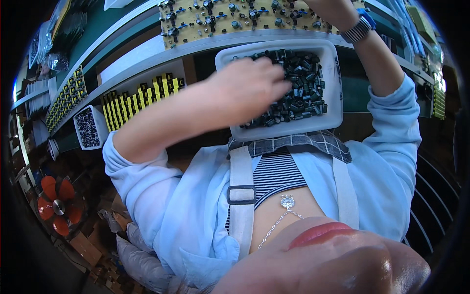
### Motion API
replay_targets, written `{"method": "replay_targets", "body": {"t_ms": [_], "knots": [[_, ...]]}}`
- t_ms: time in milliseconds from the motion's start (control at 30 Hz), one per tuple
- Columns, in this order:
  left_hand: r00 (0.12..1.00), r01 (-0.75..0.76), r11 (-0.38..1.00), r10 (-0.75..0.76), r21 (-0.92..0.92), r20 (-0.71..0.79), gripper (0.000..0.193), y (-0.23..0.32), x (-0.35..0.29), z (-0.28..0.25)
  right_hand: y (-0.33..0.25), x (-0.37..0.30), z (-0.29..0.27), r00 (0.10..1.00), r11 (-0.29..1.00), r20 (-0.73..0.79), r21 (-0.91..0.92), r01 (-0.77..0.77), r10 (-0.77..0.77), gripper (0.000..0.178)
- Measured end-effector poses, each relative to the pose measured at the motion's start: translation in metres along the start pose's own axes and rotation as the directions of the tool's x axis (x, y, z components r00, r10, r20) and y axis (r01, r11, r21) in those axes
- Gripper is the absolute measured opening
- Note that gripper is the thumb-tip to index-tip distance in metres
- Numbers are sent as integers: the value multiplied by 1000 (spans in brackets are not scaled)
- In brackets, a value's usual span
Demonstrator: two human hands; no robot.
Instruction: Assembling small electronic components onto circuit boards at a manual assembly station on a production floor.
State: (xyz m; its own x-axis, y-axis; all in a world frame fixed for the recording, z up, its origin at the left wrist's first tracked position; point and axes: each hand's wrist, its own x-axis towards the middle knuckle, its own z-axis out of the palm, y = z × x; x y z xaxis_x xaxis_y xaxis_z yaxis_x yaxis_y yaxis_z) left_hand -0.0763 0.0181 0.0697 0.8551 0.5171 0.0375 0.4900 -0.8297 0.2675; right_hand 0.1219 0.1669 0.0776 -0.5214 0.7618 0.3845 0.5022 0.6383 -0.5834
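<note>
A white plastic tray (334, 105) in front of my body holds a heap of dark cylindrical capacitors (306, 81). Over the left part of that heap is my left hand (254, 88), smeared by motion; I cannot make out whether its fingers hold anything. Farther off, my right hand (333, 12) reaches over a tan circuit board panel (225, 24) set with capacitors and small blue parts. The top edge of the picture cuts off its fingers. A striped wristband (356, 30) and a blue band circle that wrist.
Left of the tray stand yellow-and-black components (139, 100) in rows and a small white bin (100, 122) of small metal-looking parts. Another populated panel (66, 98) lies beyond them. A metal rail (203, 43) runs along the bench. An orange-bladed fan (58, 207) is at lower left.
</note>
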Motion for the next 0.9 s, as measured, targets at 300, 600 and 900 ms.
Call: {"method": "replay_targets", "body": {"t_ms": [300, 600, 900], "knots": [[999, -31, 999, 31, -7, -27, 11, 10, -6, 28, 10, 15, 5, 991, 915, 60, -383, 130, -115, 18], [994, -22, 993, 9, -115, -112, 8, 12, -5, 30, -6, 13, 11, 984, 851, 18, -499, 163, -178, 25], [975, 57, 923, -133, -381, -176, 7, 12, -8, 2, -2, 12, 15, 966, 813, 11, -538, 223, -258, 28]]}}
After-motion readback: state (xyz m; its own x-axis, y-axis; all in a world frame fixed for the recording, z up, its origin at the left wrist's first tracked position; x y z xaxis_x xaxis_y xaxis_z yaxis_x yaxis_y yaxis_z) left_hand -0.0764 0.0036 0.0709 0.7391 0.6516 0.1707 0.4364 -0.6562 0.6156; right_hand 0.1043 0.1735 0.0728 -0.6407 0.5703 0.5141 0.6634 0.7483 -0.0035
